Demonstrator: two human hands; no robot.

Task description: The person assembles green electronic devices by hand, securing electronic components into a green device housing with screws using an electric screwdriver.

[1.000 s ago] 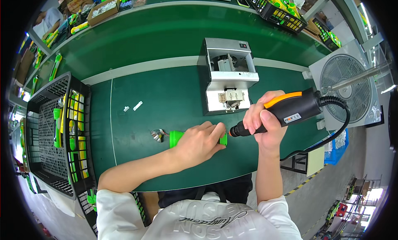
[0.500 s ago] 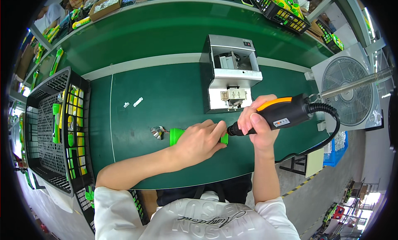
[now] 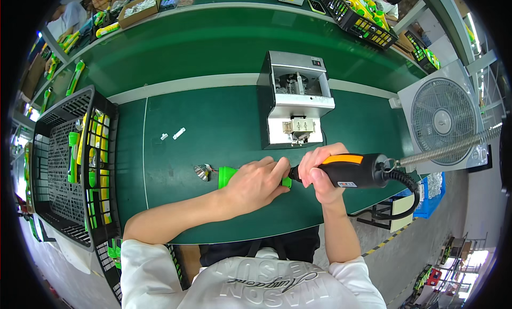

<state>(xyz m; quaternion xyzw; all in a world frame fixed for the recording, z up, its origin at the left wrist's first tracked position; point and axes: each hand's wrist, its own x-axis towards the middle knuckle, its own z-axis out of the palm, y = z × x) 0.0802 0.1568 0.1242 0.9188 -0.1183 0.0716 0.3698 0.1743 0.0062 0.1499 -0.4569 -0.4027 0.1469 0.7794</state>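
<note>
My left hand (image 3: 257, 182) is wrapped over a green flashlight body (image 3: 226, 175), which lies sideways on the green table. A silvery reflector (image 3: 202, 172) sits at its left end, joined by what look like short wires. In my right hand (image 3: 323, 174) is a black and orange electric screwdriver (image 3: 357, 171), held almost level. Its nose points left into the right end of the flashlight body; my fingers hide the exact contact. Two small white plastic pieces (image 3: 179, 133) lie farther back on the table.
A silver-black benchtop machine (image 3: 298, 103) stands behind my hands. On the left is a black crate (image 3: 90, 165) with green and yellow flashlights. A fan (image 3: 442, 117) stands at the right, with the screwdriver's hanging spring (image 3: 453, 145) in front. A blue bin (image 3: 429, 202) is beyond the table's right edge.
My right hand has brought the electric screwdriver left and slightly down, its nose now going farther into the flashlight's end. My left hand stays in place on the flashlight body.
</note>
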